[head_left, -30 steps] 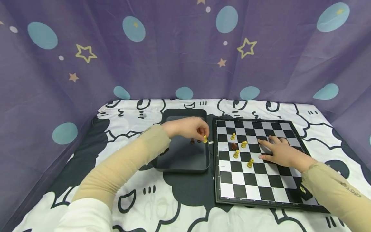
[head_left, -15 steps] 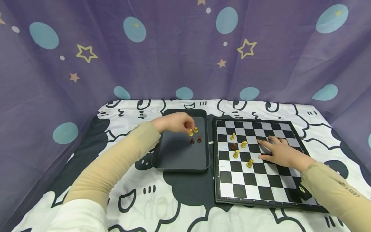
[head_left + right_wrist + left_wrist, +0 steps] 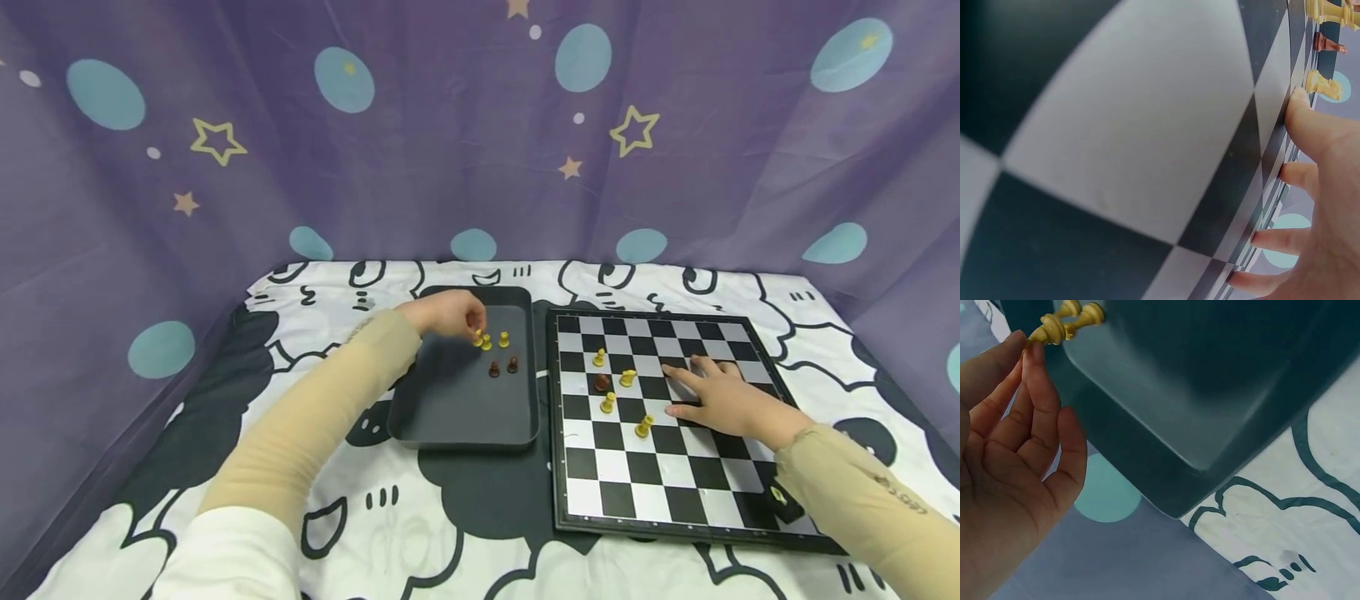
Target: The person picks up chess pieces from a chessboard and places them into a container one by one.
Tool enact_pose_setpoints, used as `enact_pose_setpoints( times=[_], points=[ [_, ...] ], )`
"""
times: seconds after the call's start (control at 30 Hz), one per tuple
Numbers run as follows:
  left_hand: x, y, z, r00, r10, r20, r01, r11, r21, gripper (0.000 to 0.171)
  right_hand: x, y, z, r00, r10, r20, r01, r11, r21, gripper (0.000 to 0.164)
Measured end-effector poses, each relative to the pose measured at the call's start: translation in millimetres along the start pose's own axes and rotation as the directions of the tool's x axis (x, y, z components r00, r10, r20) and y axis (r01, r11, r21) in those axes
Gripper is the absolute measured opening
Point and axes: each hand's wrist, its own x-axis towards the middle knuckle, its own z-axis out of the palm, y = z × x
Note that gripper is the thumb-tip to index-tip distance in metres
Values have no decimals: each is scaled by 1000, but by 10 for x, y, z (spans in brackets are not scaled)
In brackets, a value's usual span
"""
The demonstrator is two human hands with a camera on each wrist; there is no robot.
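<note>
Over the far part of the dark grey tray point(image 3: 459, 408), my left hand point(image 3: 447, 313) pinches a small yellow chess piece point(image 3: 1052, 329) between thumb and fingertips. Close beside it in the tray stand two more yellow chess pieces, one of them the right-hand yellow piece point(image 3: 503, 339). Nearer to me are two dark red chess pieces, a left one point(image 3: 493, 368) and a right one point(image 3: 512, 364). On the chessboard point(image 3: 615, 463) my right hand point(image 3: 716, 397) rests with fingers spread, holding nothing. A yellow knight point(image 3: 1324, 85) stands beyond its thumb in the right wrist view.
Left of the right hand, the board also bears several yellow pieces, such as the nearest one point(image 3: 644, 426), and a dark red piece point(image 3: 602, 382). A small black object point(image 3: 783, 504) shows by the right sleeve. A purple curtain point(image 3: 420, 167) hangs behind the table.
My left hand has moved from the tray's right edge leftward over its far part. Another yellow piece now shows at its fingertips, with two beside it. The right hand stays where it was.
</note>
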Motion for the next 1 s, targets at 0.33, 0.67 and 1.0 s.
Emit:
enact_pose_setpoints(
  times=[0.33, 0.67, 1.0],
  points=[
    [82, -48, 47, 999, -34, 33, 34, 999, 1, 6, -2, -11, -6, 1000, 0, 1, 0, 1000, -5, 77],
    [137, -108, 82, 995, -82, 54, 79, 996, 51, 7, -1, -14, -8, 1000, 0, -7, 0, 1000, -14, 76],
    [124, -116, 96, 994, -96, 56, 93, 994, 51, 8, 0, -2, 5, 1000, 6, -5, -6, 1000, -9, 76]
  ],
)
